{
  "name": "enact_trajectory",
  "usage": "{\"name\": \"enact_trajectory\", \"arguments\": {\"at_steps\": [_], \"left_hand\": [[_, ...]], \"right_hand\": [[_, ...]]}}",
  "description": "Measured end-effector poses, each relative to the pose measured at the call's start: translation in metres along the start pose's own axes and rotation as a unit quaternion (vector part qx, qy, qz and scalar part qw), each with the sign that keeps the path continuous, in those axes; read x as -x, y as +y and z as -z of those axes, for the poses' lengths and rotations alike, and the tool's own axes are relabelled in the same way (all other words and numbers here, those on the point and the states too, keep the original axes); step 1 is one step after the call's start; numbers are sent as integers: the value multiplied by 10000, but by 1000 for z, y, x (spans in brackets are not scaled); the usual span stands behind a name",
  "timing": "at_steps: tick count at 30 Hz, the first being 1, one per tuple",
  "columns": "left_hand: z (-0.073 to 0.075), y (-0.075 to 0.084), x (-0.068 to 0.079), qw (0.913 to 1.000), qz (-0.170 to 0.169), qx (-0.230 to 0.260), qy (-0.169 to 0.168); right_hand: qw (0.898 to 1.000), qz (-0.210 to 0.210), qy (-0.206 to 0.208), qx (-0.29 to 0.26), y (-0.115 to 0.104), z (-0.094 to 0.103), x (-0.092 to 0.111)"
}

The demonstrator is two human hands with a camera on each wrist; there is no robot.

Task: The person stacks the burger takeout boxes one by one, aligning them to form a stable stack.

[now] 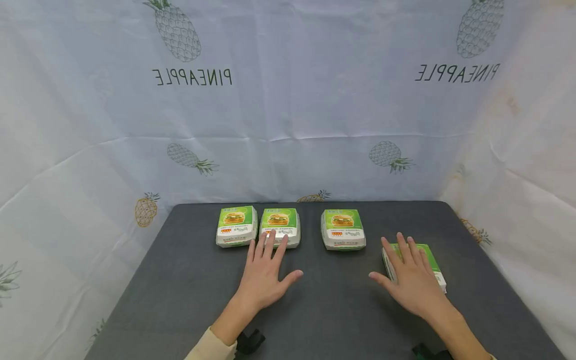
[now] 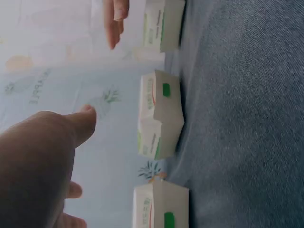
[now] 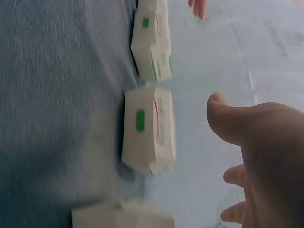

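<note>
Burger boxes with green and white lids and a burger picture lie on the dark table. Side by side at the back left are one box [image 1: 236, 226] and a second box [image 1: 280, 220]. A third box [image 1: 343, 230] sits right of the middle, and a fourth box [image 1: 433, 259] lies nearer, turned askew. My left hand [image 1: 263, 282] is held with fingers spread, its fingertips overlapping the second box in the head view. My right hand [image 1: 414, 282], also spread, partly hides the fourth box. Both wrist views show the hands raised beside the boxes, gripping nothing.
The dark grey tabletop [image 1: 193, 290] carries the boxes. A white cloth [image 1: 288, 110] printed with pineapples hangs behind the table and along both sides. Black straps [image 1: 250, 342] show at the wrists.
</note>
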State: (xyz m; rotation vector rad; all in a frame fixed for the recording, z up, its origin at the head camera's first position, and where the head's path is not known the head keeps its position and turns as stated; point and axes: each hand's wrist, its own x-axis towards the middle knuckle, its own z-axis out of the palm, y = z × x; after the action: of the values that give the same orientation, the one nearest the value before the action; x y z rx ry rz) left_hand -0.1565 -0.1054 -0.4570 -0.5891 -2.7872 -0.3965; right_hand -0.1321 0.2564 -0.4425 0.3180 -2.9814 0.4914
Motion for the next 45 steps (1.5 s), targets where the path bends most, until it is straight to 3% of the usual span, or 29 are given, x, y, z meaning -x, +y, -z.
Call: {"name": "enact_trajectory", "arguments": {"at_steps": [11,19,24,29,35,40,45], "left_hand": [[-13,27,-16,9945,-428,703,652],[-22,47,-33,9897,-532,1131,700],[-26,57,-40,9858,-399,1555,494],[-32,66,-43,9776,-238,2089,55],[-40,77,-47,9701,-186,2384,-410],[-46,88,-50,9579,-271,2763,-735],[-50,96,-56,9442,-346,3090,-1091]], "right_hand": [[9977,-66,280,-606,42,18,3],[9925,-193,114,-1200,70,24,6],[9882,-340,-1,-1497,83,24,6],[9864,-479,-98,-1571,92,25,5],[9808,-643,-357,-1804,105,23,6],[9708,-946,-659,-2102,115,20,6],[9533,-1118,-818,-2683,121,20,7]]}}
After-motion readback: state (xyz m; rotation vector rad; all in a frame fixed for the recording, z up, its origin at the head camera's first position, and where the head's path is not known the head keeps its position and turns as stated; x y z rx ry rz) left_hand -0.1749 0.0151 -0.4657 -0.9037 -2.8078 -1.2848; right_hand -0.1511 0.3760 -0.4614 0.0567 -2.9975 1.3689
